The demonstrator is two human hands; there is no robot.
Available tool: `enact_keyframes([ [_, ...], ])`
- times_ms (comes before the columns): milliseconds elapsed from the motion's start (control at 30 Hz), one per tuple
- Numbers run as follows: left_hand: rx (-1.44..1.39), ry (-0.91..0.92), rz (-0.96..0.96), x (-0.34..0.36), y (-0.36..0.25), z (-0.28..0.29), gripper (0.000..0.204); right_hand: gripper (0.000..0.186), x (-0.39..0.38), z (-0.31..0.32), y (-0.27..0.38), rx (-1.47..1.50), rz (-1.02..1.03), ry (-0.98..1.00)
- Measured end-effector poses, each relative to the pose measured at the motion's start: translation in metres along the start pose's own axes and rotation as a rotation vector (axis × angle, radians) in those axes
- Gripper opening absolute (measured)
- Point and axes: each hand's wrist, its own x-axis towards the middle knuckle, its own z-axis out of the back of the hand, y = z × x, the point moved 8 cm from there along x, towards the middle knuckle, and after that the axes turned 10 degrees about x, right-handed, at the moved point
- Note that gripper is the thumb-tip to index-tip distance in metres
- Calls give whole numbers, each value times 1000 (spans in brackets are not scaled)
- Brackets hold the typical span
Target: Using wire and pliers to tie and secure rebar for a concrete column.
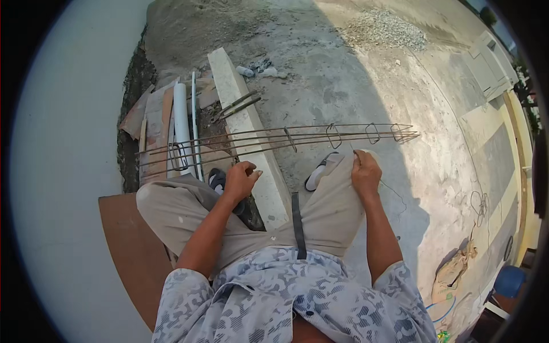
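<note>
Rebar cage (290,139), slender, with square stirrups (333,137) at intervals: laid crosswise over a pale squared beam (271,194), beyond the knees; right end unsupported. Left hand (243,178): half curled below the bars; whether anything is gripped cannot be told. Right hand (366,170): fingertips pressed together, apparently on a thin wire (394,191), near the right-hand stirrups.

Risks, as judged: the cage could be rolled or tipped off the beam by an uneven pull, since no clamp is seen. Stirrups could be slid askew if left untied. Fingers could be pricked by wire ends; the wire could be snagged on the trousers (326,220). The dark-handled tool (243,107), on the beam, could be knocked off by a swung bar.

Obscured: left fingertips, against dark ground; stirrup ties, too small to read; left bar ends, blurred among boards and white pipe (182,114); left shoe (217,182), partly covered.
</note>
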Motion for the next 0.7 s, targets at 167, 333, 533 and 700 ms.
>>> enact_keyframes([
  [167, -750, -80, -269, -40, -136, 137, 45, 19, -6, 7, -3, -34, 7, 104],
  [333, -969, -283, -878, -116, -226, 274, 70, 18, 1, 11, 23, -43, 45, 31],
  [533, -848, -157, -940, -124, -255, 292, 62, 19, 33, -17, 25, -85, -271, 228],
  [700, -994, 41, -887, -104, -249, 306, 50, 18, 34, -89, 8, 497, -640, 416],
])
